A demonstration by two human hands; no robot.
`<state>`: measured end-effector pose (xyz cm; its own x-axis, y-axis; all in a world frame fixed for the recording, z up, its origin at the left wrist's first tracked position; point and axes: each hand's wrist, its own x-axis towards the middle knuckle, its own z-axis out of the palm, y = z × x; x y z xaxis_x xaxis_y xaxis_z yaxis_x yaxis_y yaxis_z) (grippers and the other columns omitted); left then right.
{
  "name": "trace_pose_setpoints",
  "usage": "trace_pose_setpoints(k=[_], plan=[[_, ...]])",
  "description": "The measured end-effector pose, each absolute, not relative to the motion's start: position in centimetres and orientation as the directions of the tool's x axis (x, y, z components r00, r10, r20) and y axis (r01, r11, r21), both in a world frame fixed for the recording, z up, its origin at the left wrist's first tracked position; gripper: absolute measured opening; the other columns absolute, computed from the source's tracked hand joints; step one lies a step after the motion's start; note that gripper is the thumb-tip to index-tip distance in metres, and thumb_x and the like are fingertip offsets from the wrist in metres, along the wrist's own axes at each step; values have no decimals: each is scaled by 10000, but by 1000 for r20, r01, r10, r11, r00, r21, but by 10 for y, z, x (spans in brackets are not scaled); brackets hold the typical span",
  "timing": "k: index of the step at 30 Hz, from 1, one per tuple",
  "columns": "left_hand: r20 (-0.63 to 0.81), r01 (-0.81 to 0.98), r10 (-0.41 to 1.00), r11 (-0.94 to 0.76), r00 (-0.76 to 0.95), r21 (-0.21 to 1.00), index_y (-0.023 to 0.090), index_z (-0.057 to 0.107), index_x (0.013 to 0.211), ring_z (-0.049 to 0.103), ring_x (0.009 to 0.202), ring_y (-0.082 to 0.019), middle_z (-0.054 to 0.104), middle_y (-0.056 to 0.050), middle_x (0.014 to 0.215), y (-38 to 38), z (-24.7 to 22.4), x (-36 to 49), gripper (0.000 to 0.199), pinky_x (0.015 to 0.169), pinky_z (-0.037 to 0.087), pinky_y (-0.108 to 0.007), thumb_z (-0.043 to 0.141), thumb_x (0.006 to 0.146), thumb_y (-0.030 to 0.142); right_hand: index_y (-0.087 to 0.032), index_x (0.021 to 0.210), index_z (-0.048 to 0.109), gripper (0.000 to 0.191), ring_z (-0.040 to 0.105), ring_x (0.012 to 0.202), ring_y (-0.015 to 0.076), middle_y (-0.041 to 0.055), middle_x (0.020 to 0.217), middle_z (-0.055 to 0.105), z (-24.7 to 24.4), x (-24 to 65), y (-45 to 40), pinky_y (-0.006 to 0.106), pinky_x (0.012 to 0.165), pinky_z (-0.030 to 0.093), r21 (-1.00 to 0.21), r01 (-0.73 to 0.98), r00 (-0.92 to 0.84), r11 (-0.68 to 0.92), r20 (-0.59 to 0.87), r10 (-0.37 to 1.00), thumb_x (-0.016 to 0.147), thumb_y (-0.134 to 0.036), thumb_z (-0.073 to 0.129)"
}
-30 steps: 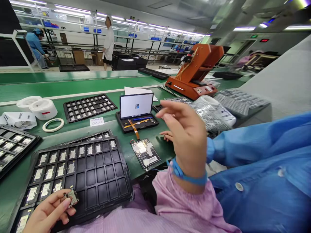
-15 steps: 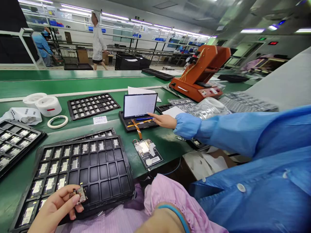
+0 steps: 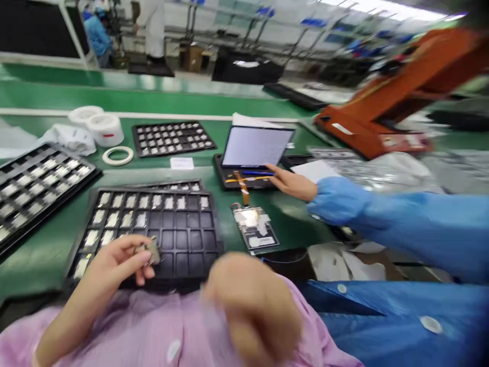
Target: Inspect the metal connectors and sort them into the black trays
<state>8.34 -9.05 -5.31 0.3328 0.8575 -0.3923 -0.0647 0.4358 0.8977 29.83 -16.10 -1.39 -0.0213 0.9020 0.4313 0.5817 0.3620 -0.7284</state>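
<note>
My left hand [image 3: 122, 262] is closed on a small circuit board [image 3: 153, 251], pinched between thumb and fingers above the near side of a black compartment tray [image 3: 219, 250]. Similar boards fill the tray's left columns and most of its back row; several pockets at right and centre hold none. My right hand [image 3: 252, 306] is raised in front of my pink smock, smeared by motion, so its fingers cannot be made out. Beyond it lies a larger circuit board [image 3: 262, 237], joined by an orange ribbon cable [image 3: 243, 189] to a lit display [image 3: 257, 147] propped in a black fixture.
At right, a co-worker's hand [image 3: 294, 182] in a blue sleeve reaches to the display's lower edge. More board trays [image 3: 173, 138] stand left and behind, near white tape rolls [image 3: 105, 130]. An orange machine [image 3: 367, 122] stands at the back right.
The view has shifted, moving the bench rightward in the picture. My right hand has come up into view from the lower edge. My left hand still holds the circuit board.
</note>
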Motion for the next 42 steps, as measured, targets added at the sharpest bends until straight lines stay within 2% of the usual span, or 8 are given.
trace_pose_setpoints(k=[3,6,9,12,21,26,31,42], plan=[[-306,-116,842,393,444,912,139,688,976,610,496,-114,683,-21,618,-84,-43,87,331,479,500,-177,823,771,363,-224,1003,646,111,644,692,152,19,809,678,-27,295,-131,267,576,519,-883,404,15,240,269,963,946,-278,568],[-283,-140,831,391,480,910,132,690,978,638,519,-118,689,-24,643,-82,-37,91,266,482,520,-174,782,811,318,-196,869,631,142,608,657,140,17,747,646,-38,288,-114,245,547,473,-963,248,-99,102,79,992,922,-323,594],[-302,-140,817,416,492,899,122,690,966,634,507,-119,670,-10,617,-84,-32,96,252,470,528,-179,778,808,298,-194,770,578,202,540,583,122,-9,647,585,-43,286,-112,239,529,434,-990,130,-212,49,20,977,931,-315,573],[-334,-139,805,451,491,882,115,688,967,625,490,-124,652,-2,583,-87,-30,98,271,457,531,-189,789,796,298,-198,730,540,208,463,522,103,-29,599,544,-43,285,-115,227,487,375,-997,67,-240,38,21,970,917,-284,575],[-330,-237,745,542,579,806,89,739,1071,639,575,-130,695,-68,718,-82,-35,94,270,448,510,-166,665,890,274,-213,633,471,238,385,478,99,-46,535,468,-43,285,-108,238,457,286,-992,123,-176,23,1,984,845,-262,568],[-312,-332,702,619,641,711,74,759,1042,635,552,-145,699,-92,677,-78,-37,93,294,452,523,-185,589,840,203,-215,616,462,242,384,485,98,-46,536,458,-44,285,-106,239,464,297,-992,126,-176,26,4,984,831,-258,565],[-335,-315,699,626,631,713,48,758,1040,652,598,-174,694,-108,678,-77,-39,93,328,448,522,-195,583,817,214,-213,611,472,241,388,485,97,-46,538,455,-45,285,-105,239,458,303,-991,125,-171,45,23,985,830,-243,568],[-337,-280,711,599,617,750,57,760,1024,609,587,-155,677,-94,684,-77,-37,93,339,473,470,-202,576,798,230,-212,601,473,248,389,487,98,-46,543,446,-47,286,-108,240,461,300,-989,137,-163,59,37,986,831,-224,566]])
